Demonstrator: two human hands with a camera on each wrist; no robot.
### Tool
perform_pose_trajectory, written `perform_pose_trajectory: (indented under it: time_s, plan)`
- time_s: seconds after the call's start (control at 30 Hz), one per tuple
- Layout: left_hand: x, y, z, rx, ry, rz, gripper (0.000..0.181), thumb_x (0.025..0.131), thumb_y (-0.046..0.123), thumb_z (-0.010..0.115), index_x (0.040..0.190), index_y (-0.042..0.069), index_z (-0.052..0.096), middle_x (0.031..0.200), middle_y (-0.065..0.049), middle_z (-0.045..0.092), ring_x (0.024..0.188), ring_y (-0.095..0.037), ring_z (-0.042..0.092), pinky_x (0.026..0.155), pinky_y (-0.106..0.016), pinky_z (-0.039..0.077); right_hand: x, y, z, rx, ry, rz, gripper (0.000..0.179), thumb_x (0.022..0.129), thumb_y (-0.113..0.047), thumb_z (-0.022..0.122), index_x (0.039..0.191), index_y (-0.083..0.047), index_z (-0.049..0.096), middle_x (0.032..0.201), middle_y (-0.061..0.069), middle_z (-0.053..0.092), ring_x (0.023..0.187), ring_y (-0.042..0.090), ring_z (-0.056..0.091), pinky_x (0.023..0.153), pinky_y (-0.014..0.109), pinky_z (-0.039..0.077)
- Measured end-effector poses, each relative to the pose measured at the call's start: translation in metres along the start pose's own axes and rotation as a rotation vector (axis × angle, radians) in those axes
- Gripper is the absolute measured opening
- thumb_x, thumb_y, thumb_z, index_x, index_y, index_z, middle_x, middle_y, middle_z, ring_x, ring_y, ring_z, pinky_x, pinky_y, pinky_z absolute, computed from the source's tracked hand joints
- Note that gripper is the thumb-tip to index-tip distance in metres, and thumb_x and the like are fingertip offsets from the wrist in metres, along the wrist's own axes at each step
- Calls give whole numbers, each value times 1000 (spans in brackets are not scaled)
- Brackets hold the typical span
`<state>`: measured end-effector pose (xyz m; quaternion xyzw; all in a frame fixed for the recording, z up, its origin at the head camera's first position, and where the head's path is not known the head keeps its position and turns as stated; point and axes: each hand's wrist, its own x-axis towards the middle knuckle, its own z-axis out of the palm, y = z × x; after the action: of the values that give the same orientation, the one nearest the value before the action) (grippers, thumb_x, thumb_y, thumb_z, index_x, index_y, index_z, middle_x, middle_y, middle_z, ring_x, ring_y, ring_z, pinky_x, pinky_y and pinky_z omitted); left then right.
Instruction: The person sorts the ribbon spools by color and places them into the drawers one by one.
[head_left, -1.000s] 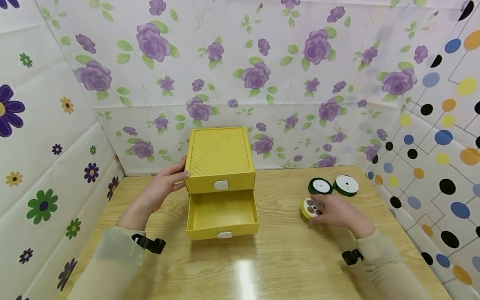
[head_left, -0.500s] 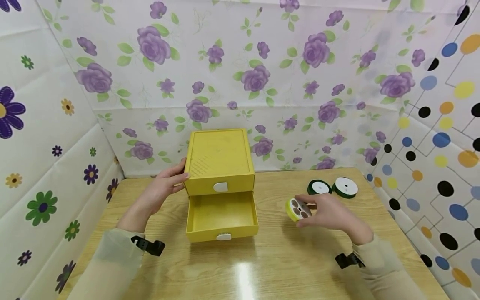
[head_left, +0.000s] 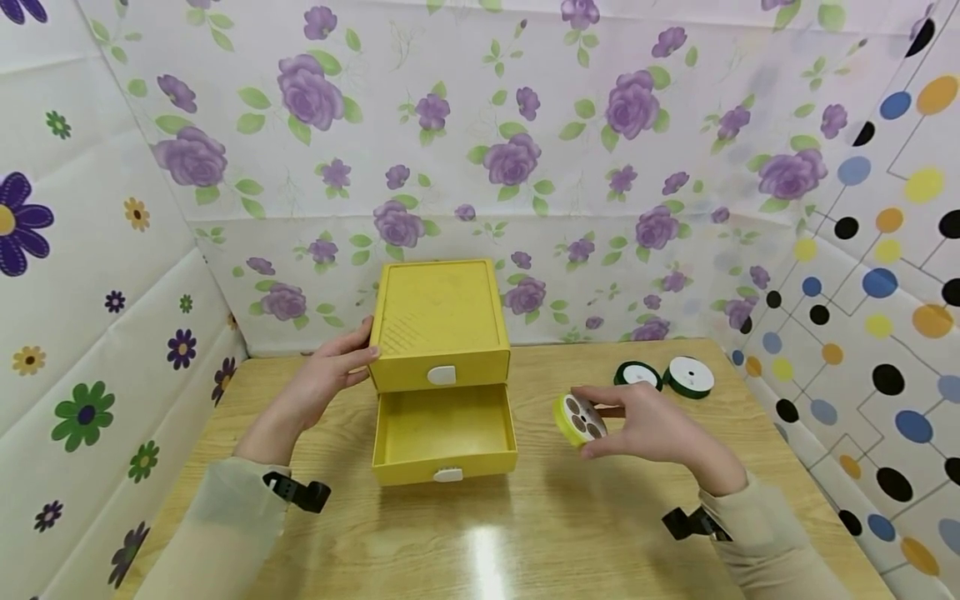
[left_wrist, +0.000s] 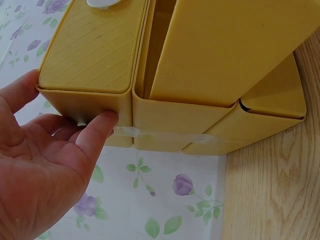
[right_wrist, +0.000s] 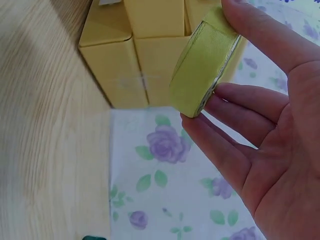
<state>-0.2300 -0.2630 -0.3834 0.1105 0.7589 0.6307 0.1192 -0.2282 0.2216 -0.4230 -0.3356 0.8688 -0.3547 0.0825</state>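
Observation:
A yellow drawer cabinet (head_left: 441, 308) stands left of centre on the table, its middle drawer (head_left: 446, 425) pulled out, with a bare floor inside. My left hand (head_left: 322, 379) rests against the cabinet's left side near the top; in the left wrist view its fingertips (left_wrist: 106, 119) press on the side wall. My right hand (head_left: 652, 423) pinches a spool of yellow-green ribbon (head_left: 579, 418) between thumb and fingers, tilted above the table to the right of the drawer. The right wrist view shows the ribbon's wound edge (right_wrist: 202, 67) close up.
Two dark green ribbon spools with white faces, a nearer one (head_left: 638, 373) and a farther one (head_left: 688, 377), lie at the back right of the wooden table (head_left: 420, 542). Patterned cloth walls (head_left: 450, 175) stand behind and on both sides.
My right hand has lifted the yellow-green ribbon spool and carried it left, away from the green spools, toward the drawer. My left hand has stayed on the cabinet.

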Motion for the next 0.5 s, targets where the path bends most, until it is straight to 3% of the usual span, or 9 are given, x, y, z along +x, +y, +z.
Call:
perform_pose_trajectory:
  time_s: [0.17,0.33,0.5]
  plan:
    - [0,0,0,-5,-2,-1,77,115,29,52,172,8,4,179,-9,-6,164,-30,1,128,-62,19,5,-7,1,11,-17,-12,88,84,-52,90,155,-10,59,151,6,62,123,24,71,105,43,57]
    - [1,-1,0,-3,-6,2,78,115,29,52,172,8,3,179,-9,-6,164,-30,1,127,-63,19,9,-14,3,60,-23,-36,89,84,-49,92,155,-8,58,153,6,61,126,23,68,106,47,55]
    - [1,0,0,-7,-6,8,77,115,29,52,172,8,4,179,-9,-5,164,-30,0,127,-63,19,14,-22,8,106,-17,-71,88,82,-45,94,154,-6,60,153,6,61,128,23,67,105,40,56]
